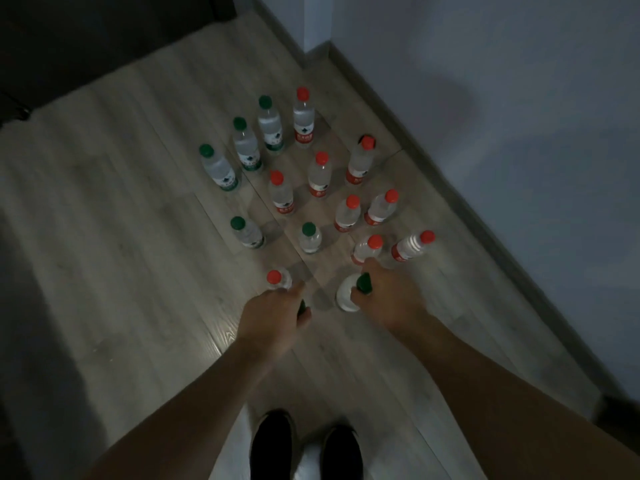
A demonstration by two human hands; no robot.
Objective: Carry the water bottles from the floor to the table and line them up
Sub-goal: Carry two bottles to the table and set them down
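Note:
Several clear water bottles with red or green caps stand on the wooden floor (121, 202). My right hand (388, 296) is closed around the neck of a green-capped bottle (346, 297), its cap showing between my fingers. My left hand (273, 313) is closed over another green-capped bottle (302, 307); only a sliver of green cap shows and the body is hidden under the hand. A red-capped bottle (277, 279) stands just beyond my left hand. No table is in view.
A white wall (502, 98) with a grey skirting board runs along the right and forms a corner at the top. A dark piece of furniture (69, 36) fills the top left. My two dark shoes (304, 445) stand at the bottom.

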